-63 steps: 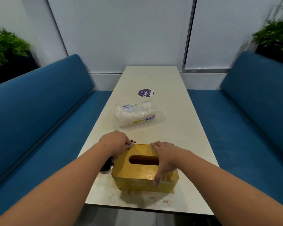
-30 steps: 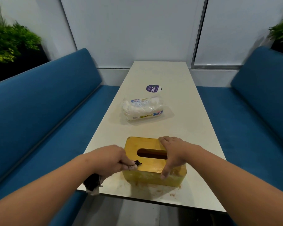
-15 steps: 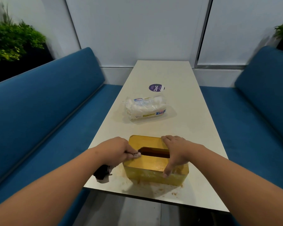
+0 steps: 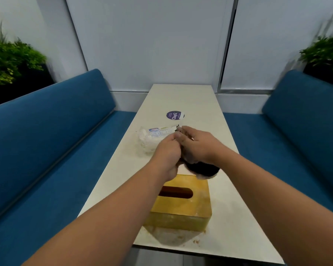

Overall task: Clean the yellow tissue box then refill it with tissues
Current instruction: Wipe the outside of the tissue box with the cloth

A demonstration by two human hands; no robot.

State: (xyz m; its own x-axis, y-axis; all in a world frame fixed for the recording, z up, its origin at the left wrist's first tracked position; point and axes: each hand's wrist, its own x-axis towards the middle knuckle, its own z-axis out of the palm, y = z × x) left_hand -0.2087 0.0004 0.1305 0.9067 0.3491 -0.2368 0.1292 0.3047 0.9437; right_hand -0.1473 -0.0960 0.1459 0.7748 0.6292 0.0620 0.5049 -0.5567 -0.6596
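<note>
Table (image 4: 215,189): one box (image 4: 188,208), one tissue pack (image 4: 152,139)

Both hands are raised together above the table (image 4: 204,96), the left hand (image 4: 168,153) and right hand (image 4: 198,145) gripping a dark cloth (image 4: 204,168) that bunches below them. Under it the yellow box (image 4: 183,210) stands near the table's near edge, its slot on top, crumbs around its base. Beyond the hands lies a tissue pack (image 4: 152,139), then a round purple sticker (image 4: 175,115). Blue benches (image 4: 46,131) flank the table
</note>
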